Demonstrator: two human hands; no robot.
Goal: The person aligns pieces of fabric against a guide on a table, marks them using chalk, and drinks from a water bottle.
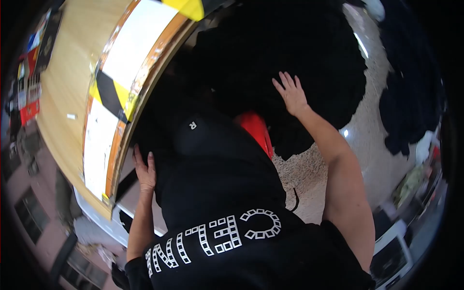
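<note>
Nearest of all, the person's black shirt [212, 246] is showing white block lettering between the two forearms. Ahead of it, the left hand [145, 171] is holding its fingers and thumb apart, just beside the black garment [203, 135] over the lap; whether it is touching that garment, I cannot tell. A red object [256, 130] is peeking out to the near left of the right hand. The right hand [291, 94] is spreading its fingers against a big spread of black cloth [314, 43], which is lying around and beyond it; contact I cannot tell. Left of the left hand, a wooden table [70, 87] is bearing black-and-yellow tape [112, 94] along its edge. Well off to the right hand's right, past the speckled floor [367, 135], another dark heap [411, 96] is lying.
</note>
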